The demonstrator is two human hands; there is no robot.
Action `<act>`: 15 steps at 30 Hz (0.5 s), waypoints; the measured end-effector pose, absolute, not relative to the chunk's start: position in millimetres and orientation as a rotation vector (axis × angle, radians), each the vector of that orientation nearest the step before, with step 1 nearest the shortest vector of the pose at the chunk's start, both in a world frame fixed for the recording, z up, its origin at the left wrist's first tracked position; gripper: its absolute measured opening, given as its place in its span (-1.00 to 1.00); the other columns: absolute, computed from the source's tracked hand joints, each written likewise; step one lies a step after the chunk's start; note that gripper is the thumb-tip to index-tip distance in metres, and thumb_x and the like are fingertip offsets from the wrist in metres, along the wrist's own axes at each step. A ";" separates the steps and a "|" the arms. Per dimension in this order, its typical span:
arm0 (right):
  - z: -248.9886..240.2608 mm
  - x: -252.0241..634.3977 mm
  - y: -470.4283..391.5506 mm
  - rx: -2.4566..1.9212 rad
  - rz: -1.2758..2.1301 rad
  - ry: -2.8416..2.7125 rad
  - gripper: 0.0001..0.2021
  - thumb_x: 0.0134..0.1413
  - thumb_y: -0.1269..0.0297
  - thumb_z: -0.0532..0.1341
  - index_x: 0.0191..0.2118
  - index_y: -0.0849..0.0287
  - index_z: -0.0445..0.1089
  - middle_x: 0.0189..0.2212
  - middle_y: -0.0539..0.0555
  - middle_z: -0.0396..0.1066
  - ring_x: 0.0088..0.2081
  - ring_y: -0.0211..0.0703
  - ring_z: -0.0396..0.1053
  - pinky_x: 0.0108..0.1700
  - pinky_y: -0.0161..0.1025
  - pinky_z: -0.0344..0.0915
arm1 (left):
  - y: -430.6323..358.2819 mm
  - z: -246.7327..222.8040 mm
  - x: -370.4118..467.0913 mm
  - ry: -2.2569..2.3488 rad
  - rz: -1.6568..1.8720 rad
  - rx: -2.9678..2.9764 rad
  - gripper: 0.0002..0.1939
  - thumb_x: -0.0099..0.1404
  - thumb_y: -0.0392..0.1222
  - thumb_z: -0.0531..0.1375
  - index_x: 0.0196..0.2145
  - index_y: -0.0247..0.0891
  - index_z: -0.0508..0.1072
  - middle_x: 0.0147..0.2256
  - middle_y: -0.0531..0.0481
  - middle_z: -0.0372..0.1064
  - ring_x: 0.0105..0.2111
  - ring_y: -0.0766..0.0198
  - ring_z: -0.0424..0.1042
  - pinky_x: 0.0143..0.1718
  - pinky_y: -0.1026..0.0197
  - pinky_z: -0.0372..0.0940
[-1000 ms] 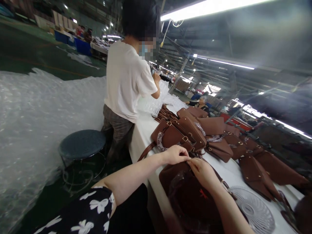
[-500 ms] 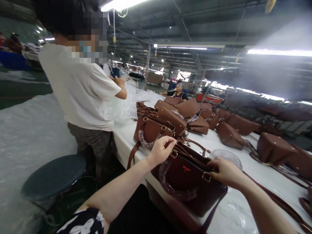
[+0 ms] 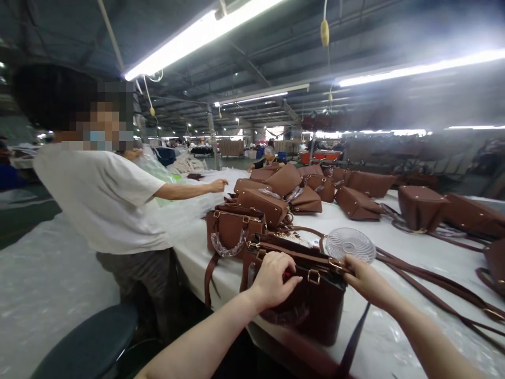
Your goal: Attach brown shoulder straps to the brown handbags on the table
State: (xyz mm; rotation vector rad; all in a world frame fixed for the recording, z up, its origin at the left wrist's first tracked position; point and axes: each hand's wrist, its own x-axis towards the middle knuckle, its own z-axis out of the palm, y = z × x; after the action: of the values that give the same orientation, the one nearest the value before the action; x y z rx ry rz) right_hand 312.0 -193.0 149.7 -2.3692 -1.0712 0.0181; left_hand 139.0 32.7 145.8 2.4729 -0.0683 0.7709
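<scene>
smooth leather-look handbag [image 3: 319,310], shiny metal buckle [image 3: 314,277]

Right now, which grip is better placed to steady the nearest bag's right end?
Probably the right grip: its fingertips are at that end, while the left grip is in front of the bag.

Two brown handbags [image 3: 321,310] stand at the worktop's [image 3: 394,239] near edge, at least ten beyond, plus one clear dish [image 3: 350,245] and one stool [image 3: 87,342].

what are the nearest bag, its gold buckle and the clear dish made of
Bag: looks like leather or imitation leather, smooth, dark brown, faintly shiny. Buckle: probably metal, from its bright gold gleam. Dish: see-through and ribbed, glass or plastic, unclear which.
</scene>
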 end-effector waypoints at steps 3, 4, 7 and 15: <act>124.8 318.2 -206.1 -2.343 0.010 -0.989 -0.98 -0.01 0.31 0.05 -0.41 0.06 0.15 -0.49 0.02 0.40 -0.41 -0.07 0.35 -0.35 -0.21 0.18 | 34.7 152.1 142.3 0.031 0.807 2.481 -0.83 0.25 -0.08 0.23 -0.37 -0.22 0.39 -0.37 -0.01 0.42 -0.28 0.18 0.37 -0.14 0.10 0.24; 118.3 319.3 -209.0 -2.333 0.018 -0.967 -0.98 0.01 0.31 0.04 -0.37 0.07 0.18 -0.47 0.03 0.44 -0.40 -0.06 0.37 -0.34 -0.20 0.19 | 37.7 157.5 145.6 0.040 0.810 2.475 -0.84 0.27 -0.09 0.21 -0.34 -0.22 0.40 -0.36 -0.02 0.42 -0.29 0.19 0.38 -0.16 0.12 0.25; 109.9 318.8 -211.7 -2.320 0.014 -0.884 -0.85 0.10 0.25 0.02 -0.23 0.06 0.27 -0.37 0.07 0.52 -0.33 0.00 0.44 -0.30 -0.18 0.21 | 50.0 181.4 163.5 -0.035 0.772 2.544 -0.82 0.24 -0.12 0.25 -0.22 -0.22 0.46 -0.20 -0.07 0.44 -0.16 0.16 0.40 -0.06 0.13 0.26; 146.2 312.5 -197.7 -2.484 -0.270 -0.851 -0.70 0.27 0.08 -0.11 -0.21 0.02 0.30 -0.36 0.12 0.51 -0.36 0.07 0.45 -0.41 -0.18 0.10 | 52.5 217.1 213.4 -0.482 -0.028 2.711 -0.75 0.39 -0.03 0.10 -0.17 -0.21 0.49 -0.24 0.00 0.48 -0.25 0.23 0.43 -0.23 0.28 0.25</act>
State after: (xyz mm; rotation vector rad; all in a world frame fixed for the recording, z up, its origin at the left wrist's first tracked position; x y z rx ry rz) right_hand 312.5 -197.7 146.2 -2.4837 -0.8505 -0.2695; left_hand 213.4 52.5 217.1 2.7113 -0.4819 -0.0284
